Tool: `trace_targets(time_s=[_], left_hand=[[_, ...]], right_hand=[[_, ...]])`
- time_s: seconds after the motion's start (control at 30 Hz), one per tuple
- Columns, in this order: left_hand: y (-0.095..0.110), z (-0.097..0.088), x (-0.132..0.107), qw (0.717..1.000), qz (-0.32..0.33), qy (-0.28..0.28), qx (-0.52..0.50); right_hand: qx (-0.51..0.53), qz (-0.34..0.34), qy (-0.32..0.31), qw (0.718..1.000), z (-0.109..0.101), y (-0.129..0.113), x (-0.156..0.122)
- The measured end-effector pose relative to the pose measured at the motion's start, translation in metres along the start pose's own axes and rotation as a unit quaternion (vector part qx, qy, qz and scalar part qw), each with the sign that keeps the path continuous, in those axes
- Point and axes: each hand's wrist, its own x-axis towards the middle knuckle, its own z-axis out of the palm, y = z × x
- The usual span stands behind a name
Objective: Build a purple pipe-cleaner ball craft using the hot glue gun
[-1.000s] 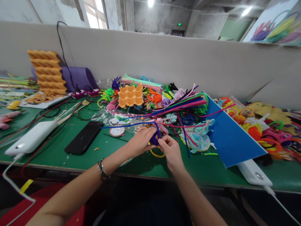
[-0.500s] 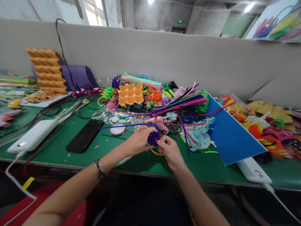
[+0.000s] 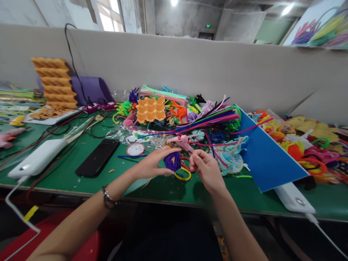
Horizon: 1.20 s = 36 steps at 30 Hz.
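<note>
My left hand grips a purple pipe-cleaner coil between thumb and fingers. The coil faces me and shows a small orange-yellow centre. My right hand is a little to the right of it, thumb and forefinger pinched together; whatever sits in the pinch is hidden. A straight blue pipe cleaner shows to the left, passing behind my left hand. Just beyond the hands lies a pink glue gun. A yellow loop rests on the table below the coil.
On the green table are a black phone, a white power bank and a heap of bright pipe cleaners. An orange egg-carton piece stands in the heap. A blue board leans at right, before more colourful pieces.
My right hand has moved away to the right from the coil. The coil has turned, so its orange-yellow centre now shows. The blue strip left of my left hand sits lower.
</note>
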Motion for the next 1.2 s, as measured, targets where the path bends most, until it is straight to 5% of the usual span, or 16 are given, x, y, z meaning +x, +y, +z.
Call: trace_targets(time_s=[0.3, 0.57, 0.73, 0.83, 1.03, 1.2], left_hand=[[0.004, -0.003, -0.004, 0.991, -0.006, 0.019, -0.134], [-0.006, -0.01, -0.003, 0.998, -0.017, 0.031, 0.06], [-0.011, -0.009, 0.0, 0.982, 0.018, 0.046, 0.184], [-0.011, -0.011, 0.001, 0.965, 0.041, 0.064, 0.249], [-0.007, -0.013, 0.0, 0.958, 0.073, 0.096, 0.259], [-0.002, -0.011, 0.001, 0.966, 0.081, 0.111, 0.22]], right_hand=[[0.07, -0.005, -0.002, 0.998, 0.006, -0.008, -0.004], [0.136, -0.116, -0.005, 0.984, 0.007, -0.018, -0.002], [0.17, -0.084, -0.087, 0.978, 0.009, -0.014, -0.003], [0.165, -0.067, -0.077, 0.981, 0.01, -0.01, -0.002], [0.231, -0.011, -0.06, 0.971, 0.016, -0.014, -0.002], [0.295, -0.034, -0.084, 0.951, 0.021, -0.018, -0.007]])
